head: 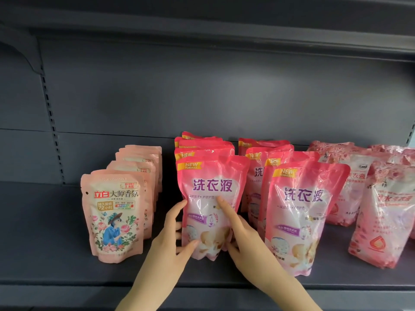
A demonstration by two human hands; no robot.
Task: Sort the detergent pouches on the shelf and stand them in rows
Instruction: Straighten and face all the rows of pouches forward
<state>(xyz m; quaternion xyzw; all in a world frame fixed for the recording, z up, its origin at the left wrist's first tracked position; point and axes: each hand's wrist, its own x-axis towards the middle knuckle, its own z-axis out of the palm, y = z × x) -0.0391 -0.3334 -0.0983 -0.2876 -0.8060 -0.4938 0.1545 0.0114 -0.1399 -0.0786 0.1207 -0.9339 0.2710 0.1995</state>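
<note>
Two hands are seen; what is held?

The front pouch (211,187) of the left pink row is gripped by both. It is held by the left hand (170,241) at its left edge, with the thumb pressed on the face. It is held by the right hand (242,239) at its right edge, with the forefinger laid up the print and the other fingers curled round the side.

Where is it stood?

On the shelf (45,243), upright, at the head of its row, between the peach row (116,216) and the second pink row (301,209).

How should it be squared?

The base should probably be pressed flat and the face turned to the front, in line with its neighbours. A soft, liquid-filled pouch may be expected to slump if let go leaning.

And the surroundings?

The dark grey shelf is backed by a back panel (202,97) of the same colour. Pale pouches (381,209) are crowded at the right, some leaning.
</note>
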